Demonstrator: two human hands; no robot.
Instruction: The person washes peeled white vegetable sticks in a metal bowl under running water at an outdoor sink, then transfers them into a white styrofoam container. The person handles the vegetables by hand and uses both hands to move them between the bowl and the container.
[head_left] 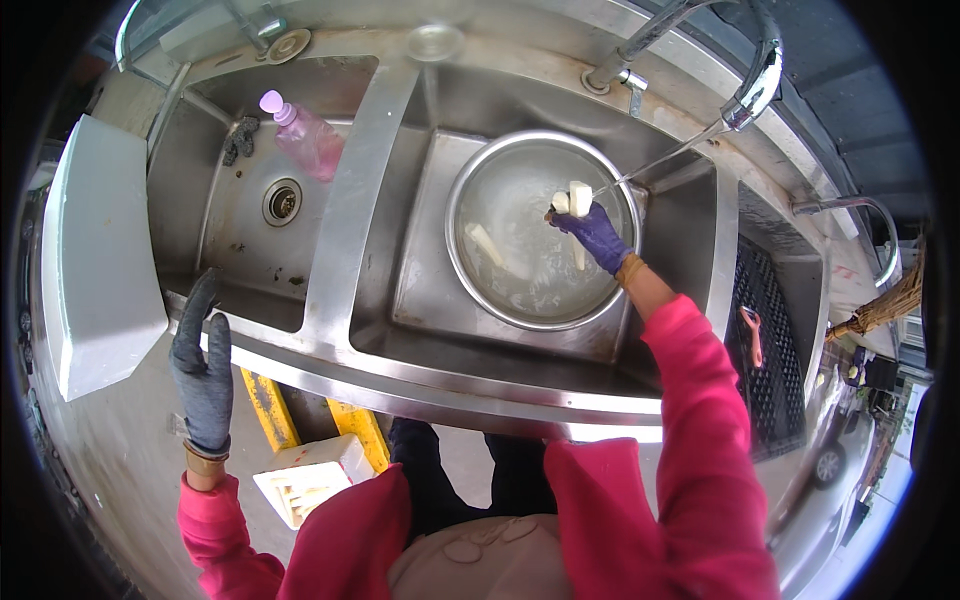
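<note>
Purple-gloved, my right hand [597,238] is closed around pale, peeled root vegetable pieces [579,198], their exact kind unclear. It holds them over a round metal basin [457,250] of water, where a thin stream from the tap [742,108] comes down. Another long pale root piece [486,243] lies in the water at the basin's left, and one more shows below my right hand. My left hand [203,370], in a grey glove, hangs at the front edge of the left sink with fingers stretched, holding nothing.
A pink pump bottle [310,140] and a dark crumpled glove [241,141] lie in the left sink. A white foam box [100,255] stands left. Below, another box [310,487] holds pale sticks. At right, a red-handled peeler [753,337] rests on black mesh [775,390].
</note>
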